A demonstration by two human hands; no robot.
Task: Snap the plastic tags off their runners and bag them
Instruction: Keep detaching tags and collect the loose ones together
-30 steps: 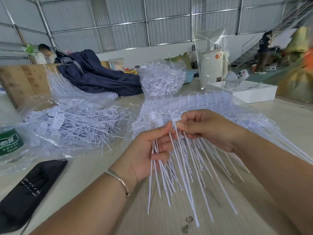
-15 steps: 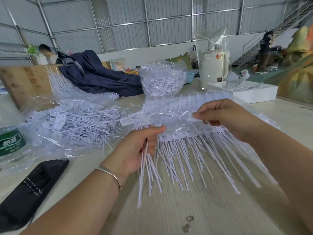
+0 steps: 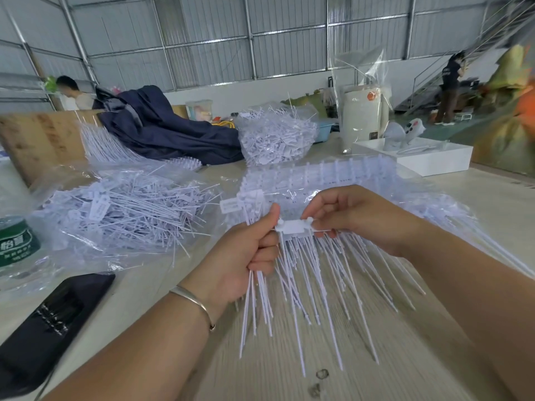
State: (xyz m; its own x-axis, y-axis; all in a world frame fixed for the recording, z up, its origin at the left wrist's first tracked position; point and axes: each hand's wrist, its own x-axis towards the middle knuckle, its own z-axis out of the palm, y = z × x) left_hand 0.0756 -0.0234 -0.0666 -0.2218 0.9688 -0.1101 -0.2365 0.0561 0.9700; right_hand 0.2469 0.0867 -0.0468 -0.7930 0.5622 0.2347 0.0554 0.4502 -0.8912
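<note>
Left hand [image 3: 249, 256] gripping loose tags [image 3: 257, 302], fingers curled; right hand [image 3: 356, 218] pinching runner [image 3: 292, 227] at centre. Open bag of tags [image 3: 124, 209] lying at nine o'clock on table [image 3: 492, 198].

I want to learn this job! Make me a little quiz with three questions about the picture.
1. True or false: the left hand grips a bundle of loose tags hanging down.
2. What does the right hand pinch? A) the green-labelled bottle B) the end of a white runner strip C) the black pouch
3. Fill in: the open bag of finished tags lies to the person's ____ on the table.

Key: 1 true; 2 B; 3 left.
</note>
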